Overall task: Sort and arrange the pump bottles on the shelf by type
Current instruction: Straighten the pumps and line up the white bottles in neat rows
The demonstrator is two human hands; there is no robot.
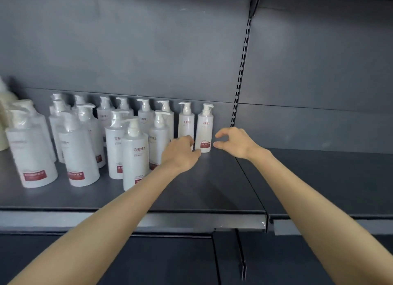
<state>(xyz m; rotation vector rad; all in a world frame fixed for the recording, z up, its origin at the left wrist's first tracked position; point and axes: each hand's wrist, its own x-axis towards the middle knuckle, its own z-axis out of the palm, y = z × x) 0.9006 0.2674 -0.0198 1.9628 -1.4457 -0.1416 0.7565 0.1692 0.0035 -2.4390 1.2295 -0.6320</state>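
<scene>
Several white pump bottles with red labels stand on the dark shelf (212,186), filling its left and middle. The rightmost bottle (204,127) stands at the back, with a second one (186,120) just left of it. My left hand (180,152) reaches in front of that second bottle, fingers curled, its thumb close to the base of the rightmost bottle. My right hand (234,143) hovers just right of the rightmost bottle, thumb and fingers apart in a pinch shape and holding nothing. A nearer bottle (135,152) stands beside my left forearm.
A slotted upright (241,71) divides this shelf bay from the bare shelf (319,178) on the right. The shelf's front rail (191,221) runs below my forearms. Pale cream items (3,106) sit at the far left edge.
</scene>
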